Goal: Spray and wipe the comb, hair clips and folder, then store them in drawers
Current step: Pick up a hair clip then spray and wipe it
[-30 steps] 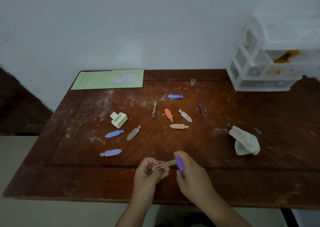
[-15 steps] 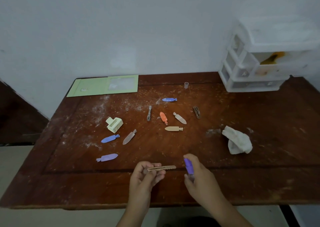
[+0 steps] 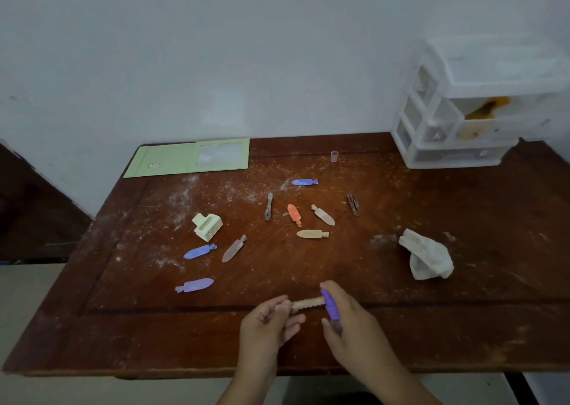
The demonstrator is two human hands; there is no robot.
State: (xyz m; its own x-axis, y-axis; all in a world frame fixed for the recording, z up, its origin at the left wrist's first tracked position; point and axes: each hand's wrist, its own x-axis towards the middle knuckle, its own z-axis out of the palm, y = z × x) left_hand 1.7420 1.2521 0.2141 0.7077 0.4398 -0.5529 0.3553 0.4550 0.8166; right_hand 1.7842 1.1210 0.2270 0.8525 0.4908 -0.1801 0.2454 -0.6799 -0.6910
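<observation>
My left hand (image 3: 268,327) pinches a small beige comb (image 3: 307,303) by its left end, above the table's front edge. My right hand (image 3: 354,327) grips a small purple spray bottle (image 3: 330,307), its top right beside the comb's free end. Several hair clips lie scattered on the wooden table (image 3: 462,327): blue ones (image 3: 200,251), a purple one (image 3: 195,285), an orange one (image 3: 294,214), beige and brown ones. A cream claw clip (image 3: 207,226) sits left of centre. The green folder (image 3: 188,157) lies at the back left. A crumpled white cloth (image 3: 427,255) rests to the right.
A white plastic drawer unit (image 3: 481,111) stands at the back right corner against the wall. A small clear cap (image 3: 334,156) stands near the back edge. White dust streaks the tabletop. The floor drops away left of the table.
My right hand with the spray bottle drew a little away from the comb, then came back close to its free end. The comb levelled out in my left hand.
</observation>
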